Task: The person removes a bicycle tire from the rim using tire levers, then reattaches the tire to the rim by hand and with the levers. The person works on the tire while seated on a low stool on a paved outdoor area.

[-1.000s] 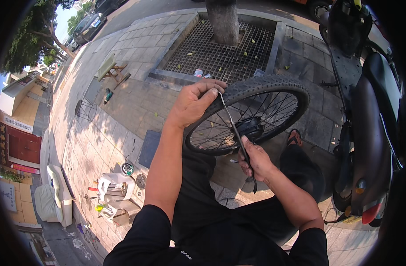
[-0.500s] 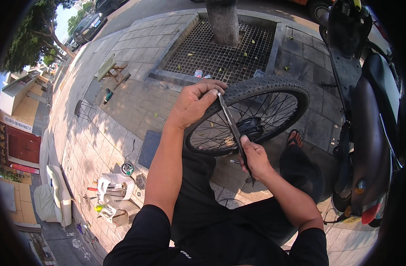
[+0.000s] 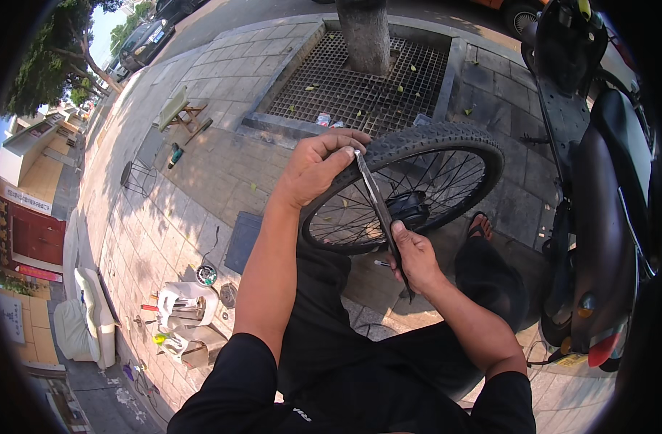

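Note:
A spoked bicycle wheel with a knobbly black tyre [image 3: 446,139] leans in front of my knees, a dark hub [image 3: 409,208] at its middle. My left hand [image 3: 318,168] is closed at the tyre's left upper side, fingers curled over the tread. Its thumb presses by the tip of a long thin tool [image 3: 375,194], silvery above and dark below. My right hand [image 3: 417,254] grips the dark lower part of that tool, thumb on top. The tool slants across the rim and spokes, its tip meeting the tyre beside my left thumb. The tool's exact kind is unclear.
A black scooter [image 3: 598,188] stands close on the right. Beyond the wheel lies a tree grate [image 3: 302,90] with a trunk [image 3: 365,43]. To the left are a small folding stool [image 3: 175,108], a green drill [image 3: 174,155], a dark mat [image 3: 244,242] and white tool containers [image 3: 182,300].

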Available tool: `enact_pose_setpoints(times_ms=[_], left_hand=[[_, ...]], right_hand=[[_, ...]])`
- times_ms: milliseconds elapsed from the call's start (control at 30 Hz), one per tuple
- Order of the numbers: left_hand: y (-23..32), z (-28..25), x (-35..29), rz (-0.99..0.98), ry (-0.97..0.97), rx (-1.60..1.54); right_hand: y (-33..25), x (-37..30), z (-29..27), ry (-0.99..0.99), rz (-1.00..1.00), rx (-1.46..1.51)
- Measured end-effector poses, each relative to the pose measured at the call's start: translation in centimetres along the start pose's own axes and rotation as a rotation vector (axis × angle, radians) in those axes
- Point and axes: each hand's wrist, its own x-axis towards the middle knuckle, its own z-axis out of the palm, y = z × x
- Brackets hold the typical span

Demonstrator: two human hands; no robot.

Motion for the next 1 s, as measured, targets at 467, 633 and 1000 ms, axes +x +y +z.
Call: enact_pose_setpoints(times_ms=[467, 633, 1000], left_hand=[[0.4, 0.4, -0.1, -0.045, 0.004, -0.026], [0.7, 0.4, -0.2, -0.094, 0.001, -0.043], [0.6, 0.4, -0.1, -0.078, 0.006, -0.017]], right_hand=[[-0.1, 0.5, -0.5, -0.089, 0.162, 0.132], [-0.7, 0.3, -0.5, -0.157, 0.23, 0.188], [-1.1, 0.2, -0.6, -0.245, 0.307, 0.26]])
